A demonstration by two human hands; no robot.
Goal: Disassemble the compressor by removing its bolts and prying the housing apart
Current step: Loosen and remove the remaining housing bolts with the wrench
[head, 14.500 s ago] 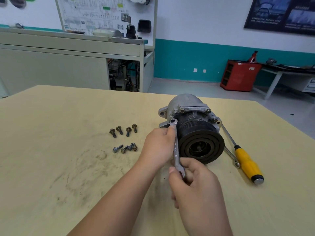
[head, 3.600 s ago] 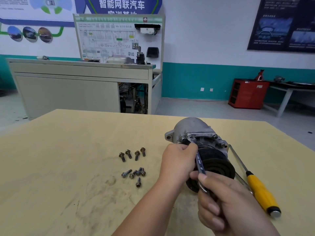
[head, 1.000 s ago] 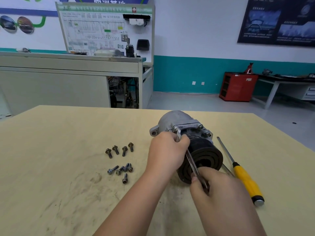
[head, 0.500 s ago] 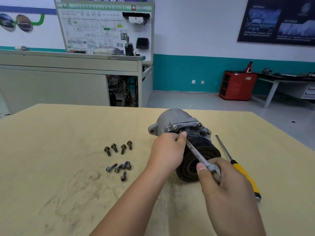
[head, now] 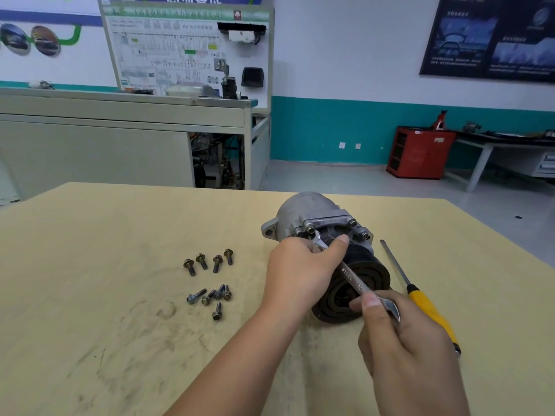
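1. Right hand (head: 399,340) pinches near end of wrench (head: 350,276).
2. Left hand (head: 300,274) grips its far end, thumb over shank.
3. Compressor (head: 306,211) on desk (head: 90,265) just beyond left hand.
4. Loose bolts (head: 223,292) left of left hand; screwdriver (head: 429,310) right of right hand.

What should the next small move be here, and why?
Probably swing the wrench through a loosening stroke. Its head sits at a bolt that is not yet out of the compressor flange. The left hand steadies that end with the thumb over the shank, and the right hand pinches the free end.
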